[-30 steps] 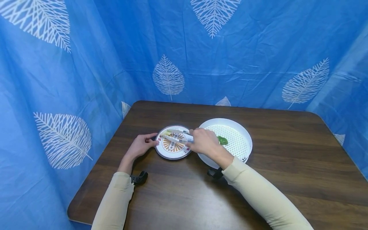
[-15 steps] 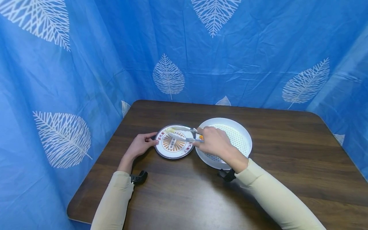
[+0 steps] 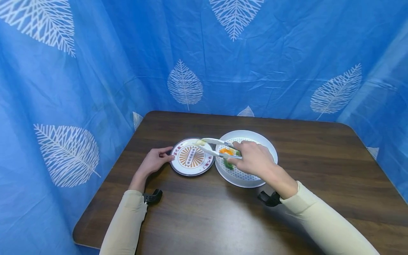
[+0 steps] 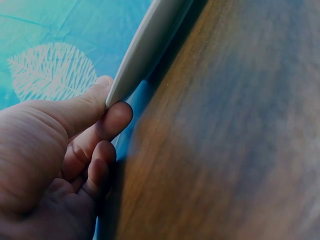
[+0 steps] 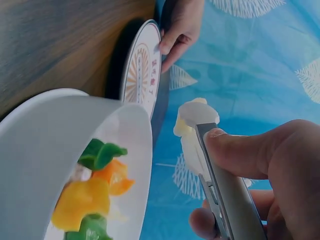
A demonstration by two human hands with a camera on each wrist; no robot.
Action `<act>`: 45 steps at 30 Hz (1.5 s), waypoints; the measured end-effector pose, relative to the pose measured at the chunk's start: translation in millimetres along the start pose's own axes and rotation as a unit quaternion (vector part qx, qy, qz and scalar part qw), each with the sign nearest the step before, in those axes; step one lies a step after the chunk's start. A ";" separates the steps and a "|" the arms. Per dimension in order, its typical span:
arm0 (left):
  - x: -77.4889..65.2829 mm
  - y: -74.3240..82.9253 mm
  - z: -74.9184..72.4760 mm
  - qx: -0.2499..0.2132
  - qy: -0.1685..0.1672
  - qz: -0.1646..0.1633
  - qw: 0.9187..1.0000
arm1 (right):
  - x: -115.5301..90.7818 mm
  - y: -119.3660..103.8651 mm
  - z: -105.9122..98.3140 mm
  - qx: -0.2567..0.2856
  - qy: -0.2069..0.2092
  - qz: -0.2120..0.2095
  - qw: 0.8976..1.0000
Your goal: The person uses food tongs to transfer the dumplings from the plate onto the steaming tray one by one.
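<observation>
My left hand (image 3: 153,163) pinches the left rim of a white plate (image 3: 192,172) with a printed orange ray pattern; in the left wrist view the thumb lies above the edge and a finger below. My right hand (image 3: 255,158) grips a pair of tongs (image 3: 211,152), with metal handles and white tips. Between those tips, over the plate's right side, is a pale yellow piece (image 3: 200,142), its kind unclear. Under the tongs and right hand stands a white round perforated basket (image 3: 245,183). It holds green (image 5: 100,154), orange (image 5: 114,176) and yellow (image 5: 82,204) pieces resembling cut peppers.
A brown wooden table (image 3: 191,219) bears the plate and basket, which stand side by side, nearly touching. Blue curtains (image 3: 280,71) with white leaf prints hang behind the table and along both sides. Each wrist wears a black camera mount (image 3: 269,199).
My right hand has moved right with the tongs, drawing the pale piece from the plate's left side toward its right edge. Orange and green pieces have come into sight. The left hand stays at the rim.
</observation>
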State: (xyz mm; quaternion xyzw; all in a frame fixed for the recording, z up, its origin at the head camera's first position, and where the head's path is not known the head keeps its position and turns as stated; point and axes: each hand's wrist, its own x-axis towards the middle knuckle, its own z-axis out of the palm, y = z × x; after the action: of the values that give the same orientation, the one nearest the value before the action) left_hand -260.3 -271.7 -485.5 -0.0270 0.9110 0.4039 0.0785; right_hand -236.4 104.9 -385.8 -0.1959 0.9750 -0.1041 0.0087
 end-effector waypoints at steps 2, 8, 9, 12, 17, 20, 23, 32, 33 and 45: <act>0.0 0.1 0.3 -0.001 0.000 -0.003 1.000 | -4.2 4.4 -1.6 -0.005 0.008 -0.002 1.000; 0.2 -0.4 0.5 0.000 0.002 -0.014 1.000 | -15.7 18.9 -7.1 -0.014 0.018 0.001 1.000; 0.1 -0.4 0.5 0.000 0.002 -0.014 1.000 | -17.2 21.4 -7.9 -0.014 0.016 0.005 1.000; 0.2 -0.7 0.6 0.000 0.002 -0.012 1.000 | -22.0 29.1 -10.4 -0.013 0.007 0.017 1.000; -0.2 -2.1 0.2 0.003 0.003 -0.004 1.000 | -27.9 40.4 -12.1 -0.006 0.000 0.027 1.000; -1.2 -2.5 -0.5 0.004 0.003 -0.001 1.000 | -30.2 46.3 -12.0 -0.002 0.000 0.030 1.000; -1.7 -3.0 -0.8 0.005 0.001 -0.001 1.000 | -32.8 51.9 -12.0 0.000 0.000 0.033 0.999; 0.3 -2.5 -0.4 0.007 0.001 0.004 1.000 | -42.6 73.5 -14.9 0.009 -0.017 0.073 0.997; 0.6 -2.3 -0.5 0.006 0.001 0.006 1.000 | -43.6 76.2 -15.4 0.010 -0.019 0.079 0.997; 0.6 -1.8 -0.8 0.008 0.001 0.008 1.000 | -51.2 101.3 -14.3 0.015 -0.022 0.113 0.993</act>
State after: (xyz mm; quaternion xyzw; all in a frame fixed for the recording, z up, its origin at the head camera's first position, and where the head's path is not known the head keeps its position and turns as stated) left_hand -260.8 -273.5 -486.4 -0.0200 0.9143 0.3976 0.0746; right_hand -228.4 218.7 -394.0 -0.0869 0.9888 -0.1130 0.0443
